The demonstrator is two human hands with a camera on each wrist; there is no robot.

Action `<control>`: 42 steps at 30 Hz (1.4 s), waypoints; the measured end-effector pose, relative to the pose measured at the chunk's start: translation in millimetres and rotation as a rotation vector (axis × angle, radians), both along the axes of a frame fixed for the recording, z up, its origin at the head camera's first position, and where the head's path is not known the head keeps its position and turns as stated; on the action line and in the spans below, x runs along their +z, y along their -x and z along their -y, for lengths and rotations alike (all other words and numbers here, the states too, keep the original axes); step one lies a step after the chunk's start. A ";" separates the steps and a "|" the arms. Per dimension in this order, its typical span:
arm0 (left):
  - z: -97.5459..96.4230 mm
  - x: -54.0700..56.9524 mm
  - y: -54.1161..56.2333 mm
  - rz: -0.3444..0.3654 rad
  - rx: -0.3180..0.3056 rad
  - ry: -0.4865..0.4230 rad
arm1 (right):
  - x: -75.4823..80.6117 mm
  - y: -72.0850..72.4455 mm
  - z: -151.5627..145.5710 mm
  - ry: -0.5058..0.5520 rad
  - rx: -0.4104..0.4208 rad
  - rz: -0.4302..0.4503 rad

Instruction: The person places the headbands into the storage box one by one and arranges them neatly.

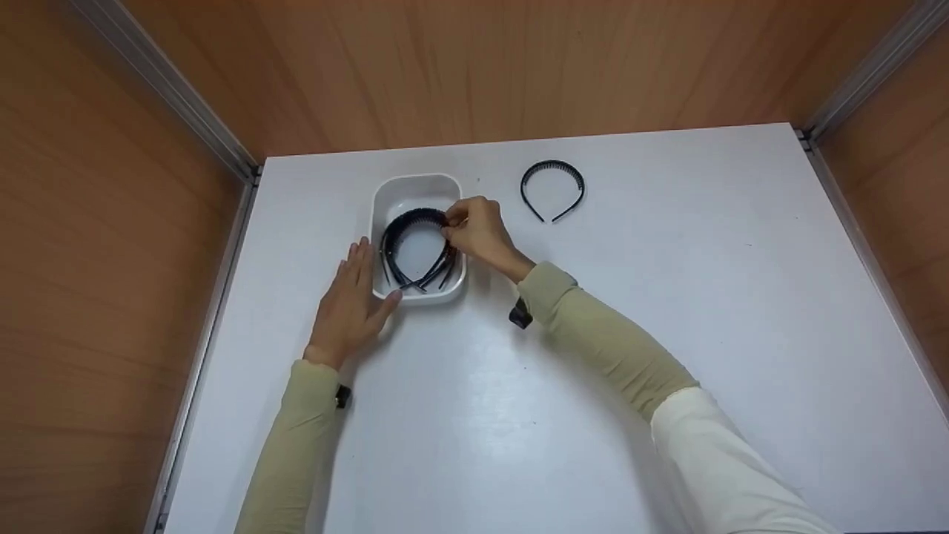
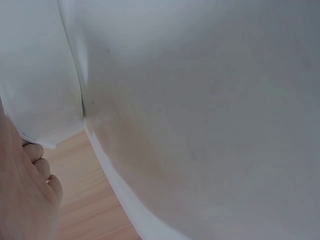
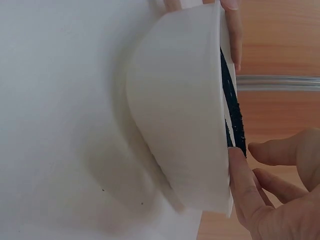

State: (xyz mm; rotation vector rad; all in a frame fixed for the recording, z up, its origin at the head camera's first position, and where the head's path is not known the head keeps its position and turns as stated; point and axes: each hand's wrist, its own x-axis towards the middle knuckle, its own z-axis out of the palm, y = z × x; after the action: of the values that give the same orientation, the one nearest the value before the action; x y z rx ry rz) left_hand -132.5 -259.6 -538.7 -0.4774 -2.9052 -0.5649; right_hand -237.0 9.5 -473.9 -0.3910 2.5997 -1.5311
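A white plastic tub (image 1: 420, 298) holds several black toothed headbands (image 1: 397, 230), stacked so their ends cross near the tub's front. My left hand (image 1: 345, 305) lies along the tub's left side with fingers straight, the thumb at the front rim; the left wrist view catches this hand (image 2: 27, 185) beside the tub wall (image 2: 37, 75). At the right rim, my right hand (image 1: 480, 231) pinches the upper right part of a headband between thumb and fingers. Seen from the right wrist, the headband (image 3: 234, 110) rises slightly over the tub's rim (image 3: 220, 100).
A single black headband (image 1: 552, 165) lies on the white table (image 1: 667, 259), behind and right of the tub. Wood-look panels (image 1: 519, 67) with metal edge rails enclose the table at the back and both sides.
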 end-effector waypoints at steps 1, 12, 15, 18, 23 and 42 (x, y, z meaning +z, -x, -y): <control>0.3 -0.3 -0.2 0.002 0.001 0.000 | -0.2 0.1 -0.1 -0.003 0.002 0.000; 1.6 -1.6 -0.1 0.002 -0.001 -0.005 | 1.3 0.6 -2.5 -0.012 -0.023 0.036; 1.4 -0.7 -1.4 0.013 -0.003 -0.004 | 1.8 0.5 -4.8 -0.005 -0.025 0.034; 1.5 0.5 -2.7 0.022 -0.003 -0.002 | 2.8 1.9 -8.4 0.001 -0.027 0.021; 2.7 1.6 -2.2 0.026 -0.003 0.002 | 5.7 9.1 -15.8 -0.002 -0.047 -0.005; -0.9 0.9 -6.9 0.035 -0.003 -0.029 | 9.4 51.9 -82.7 -0.093 -0.078 -0.038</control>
State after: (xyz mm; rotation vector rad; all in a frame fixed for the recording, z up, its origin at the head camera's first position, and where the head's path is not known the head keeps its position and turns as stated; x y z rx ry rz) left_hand -125.6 -258.7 -537.9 -0.4724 -2.9250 -0.6206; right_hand -288.9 92.2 -464.5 -0.3174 2.7338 -1.4321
